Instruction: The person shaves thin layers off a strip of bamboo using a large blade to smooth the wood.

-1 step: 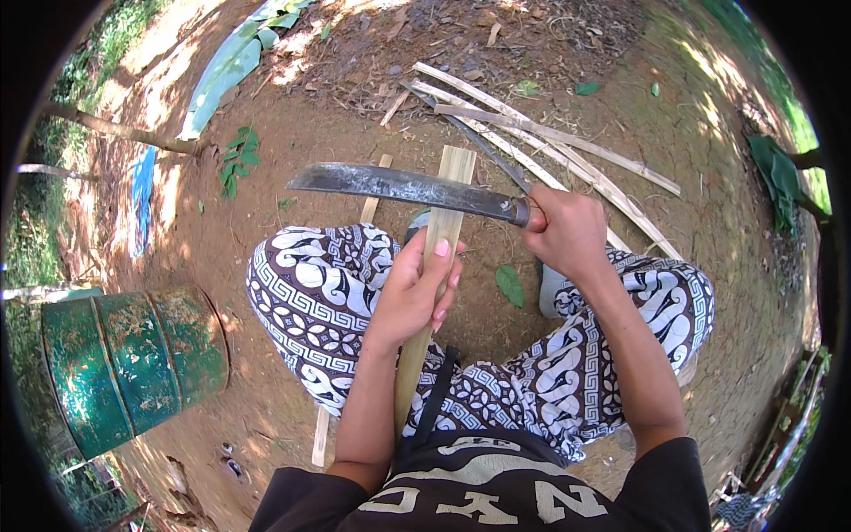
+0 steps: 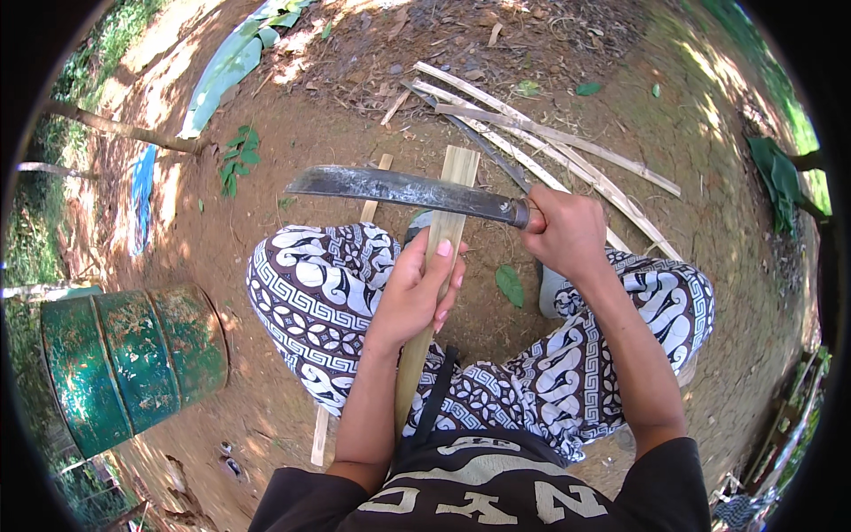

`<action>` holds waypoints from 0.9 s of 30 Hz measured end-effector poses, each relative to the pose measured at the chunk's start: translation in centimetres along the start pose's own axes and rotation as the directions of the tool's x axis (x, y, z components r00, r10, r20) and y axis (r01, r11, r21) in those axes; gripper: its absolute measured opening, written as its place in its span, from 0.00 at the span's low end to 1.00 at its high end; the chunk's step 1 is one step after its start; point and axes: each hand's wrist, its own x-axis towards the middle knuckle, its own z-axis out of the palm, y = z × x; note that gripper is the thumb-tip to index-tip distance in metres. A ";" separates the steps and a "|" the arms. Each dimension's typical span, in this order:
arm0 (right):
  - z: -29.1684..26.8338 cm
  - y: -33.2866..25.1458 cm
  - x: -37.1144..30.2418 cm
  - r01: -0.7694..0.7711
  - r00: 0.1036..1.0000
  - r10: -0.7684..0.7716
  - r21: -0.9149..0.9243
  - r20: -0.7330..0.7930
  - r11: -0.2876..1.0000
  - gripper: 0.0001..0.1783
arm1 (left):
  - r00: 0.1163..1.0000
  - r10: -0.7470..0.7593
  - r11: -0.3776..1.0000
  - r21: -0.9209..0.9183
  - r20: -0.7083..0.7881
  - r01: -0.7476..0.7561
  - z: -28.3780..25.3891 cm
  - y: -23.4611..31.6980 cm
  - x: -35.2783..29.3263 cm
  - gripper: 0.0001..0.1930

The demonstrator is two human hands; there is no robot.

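Note:
My left hand (image 2: 418,285) is closed around a pale bamboo strip (image 2: 459,166), its thumb lying along the face. The strip points away from me, and its near end comes down to my lap. My right hand (image 2: 567,230) grips the wooden handle of a machete (image 2: 390,187). The dark, worn blade lies crosswise over the strip, above my left fingers, with its tip toward the left. Whether the edge has entered the strip I cannot tell. Both hands are between my knees, above the patterned trousers (image 2: 310,288).
Several long split strips (image 2: 550,142) lie on the earth ahead to the right. Another thin strip (image 2: 377,188) lies beyond my left knee. A rusty green drum (image 2: 133,363) lies at the left. Green leaves (image 2: 239,160) and a blue cloth or plastic piece (image 2: 142,199) are farther left.
Very little differs. The far end of the bamboo strip has shifted slightly to the right, and the machete blade is tilted by a small amount. Both grips are the same.

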 end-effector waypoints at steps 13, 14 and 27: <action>1.6 2.2 1.7 0.108 0.987 -0.116 -0.071 -0.109 0.992 0.07 | 1.000 0.007 1.000 0.008 0.005 -0.007 0.4 -0.1 -0.6 0.17; 1.4 3.5 2.5 -0.071 0.993 0.058 -0.128 -0.100 0.989 0.07 | 0.999 -0.009 0.999 -0.030 0.031 0.010 0.3 0.1 -0.9 0.17; -0.7 0.6 1.8 -0.185 0.983 0.185 0.158 0.016 0.970 0.08 | 0.999 0.029 0.999 -0.012 -0.033 -0.029 -0.6 0.4 0.2 0.17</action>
